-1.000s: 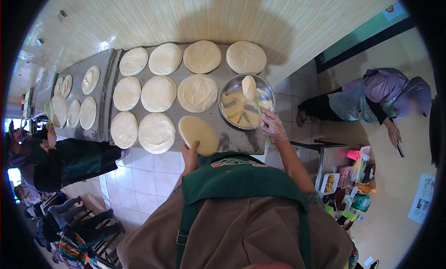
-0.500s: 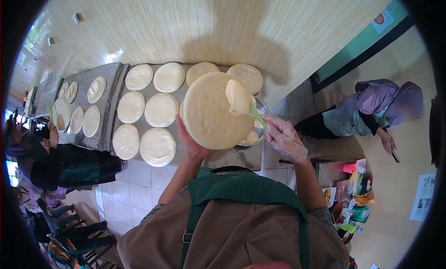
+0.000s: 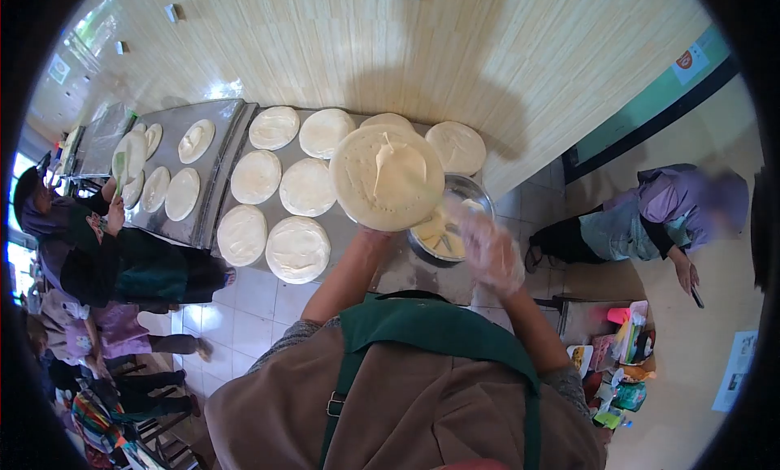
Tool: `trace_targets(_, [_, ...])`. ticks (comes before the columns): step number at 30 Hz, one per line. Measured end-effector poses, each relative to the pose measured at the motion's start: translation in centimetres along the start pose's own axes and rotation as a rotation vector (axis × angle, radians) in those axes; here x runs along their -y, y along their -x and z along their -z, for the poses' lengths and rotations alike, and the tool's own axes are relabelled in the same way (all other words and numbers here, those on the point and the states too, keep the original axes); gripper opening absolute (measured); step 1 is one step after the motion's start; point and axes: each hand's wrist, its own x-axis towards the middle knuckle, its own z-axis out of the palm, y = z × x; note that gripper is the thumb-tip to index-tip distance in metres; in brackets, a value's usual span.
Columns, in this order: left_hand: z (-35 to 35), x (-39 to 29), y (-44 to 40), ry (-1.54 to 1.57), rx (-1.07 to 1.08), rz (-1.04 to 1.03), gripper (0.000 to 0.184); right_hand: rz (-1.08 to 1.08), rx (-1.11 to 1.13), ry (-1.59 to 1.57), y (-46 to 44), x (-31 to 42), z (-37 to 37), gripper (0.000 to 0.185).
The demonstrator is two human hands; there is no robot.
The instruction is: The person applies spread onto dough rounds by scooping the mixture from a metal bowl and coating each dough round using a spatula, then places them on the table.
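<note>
In my left hand point(image 3: 372, 241), a round flat cake layer point(image 3: 382, 198) with a pricked surface is held up from beneath, most of the fingers hidden under it. A dab of pale cream point(image 3: 398, 163) lies on its upper part. My right hand point(image 3: 491, 255), in a clear plastic glove, is closed around a spatula, smeared by motion so that the tool barely shows. It is over the right side of a metal bowl point(image 3: 481, 192) that contains pale yellow cream point(image 3: 435, 230). More round layers, such as one spread with cream point(image 3: 298, 249), lie on the metal table to the left.
The metal table point(image 3: 357, 271) stands against a wood-patterned wall point(image 3: 301, 47). At another table point(image 3: 207, 165) on the left, a co-worker point(image 3: 122, 251) holds a round layer and a green tool. A person point(image 3: 642, 214) stands at right near a cluttered small table point(image 3: 577, 316).
The cream on the spatula has been left on the cake layer. My right hand has moved off the layer, down over the bowl. The view has shifted, and the left hand still holds the layer.
</note>
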Motion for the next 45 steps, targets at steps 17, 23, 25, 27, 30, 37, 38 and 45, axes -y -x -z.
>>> trace_targets(17, [-1.7, -9.8, 1.0, -0.357, 0.0, -0.208, 0.061, -0.009, 0.151, 0.042, -6.7, 7.0, -9.2, 0.053])
trace_targets(23, [-1.6, -13.0, 2.2, -0.395, 0.016, -0.193, 0.059, -0.328, 0.263, -0.447, -9.9, 9.3, -7.4, 0.041])
trace_targets(25, [-2.8, -13.5, 2.5, -0.327, -0.022, -0.139, 0.058, -0.21, 0.113, -0.2, -11.4, 7.6, -9.1, 0.045])
trace_targets(27, [-3.7, -14.1, 2.7, -0.261, -0.059, -0.085, 0.058, -0.087, 0.03, -0.031, -12.2, 7.5, -9.9, 0.047])
trace_targets(30, [-4.2, -15.4, 3.0, -0.323, -0.134, 0.009, 0.054, 0.029, 0.108, 0.081, -12.4, 9.6, -9.6, 0.047])
trace_targets(37, [-5.0, -18.5, 3.0, -0.576, 0.012, -0.105, 0.052, 0.412, 0.401, 0.353, -12.5, 10.4, -4.3, 0.057])
trace_targets(38, [-5.5, -18.9, 3.3, -0.704, -0.001, -0.167, 0.052, 0.468, 0.406, 0.351, -12.3, 9.7, -3.5, 0.06])
trace_targets(45, [-1.1, -16.6, 3.3, -0.44, -0.025, -0.273, 0.054, -0.011, 0.213, 0.181, -9.6, 7.9, -6.8, 0.048])
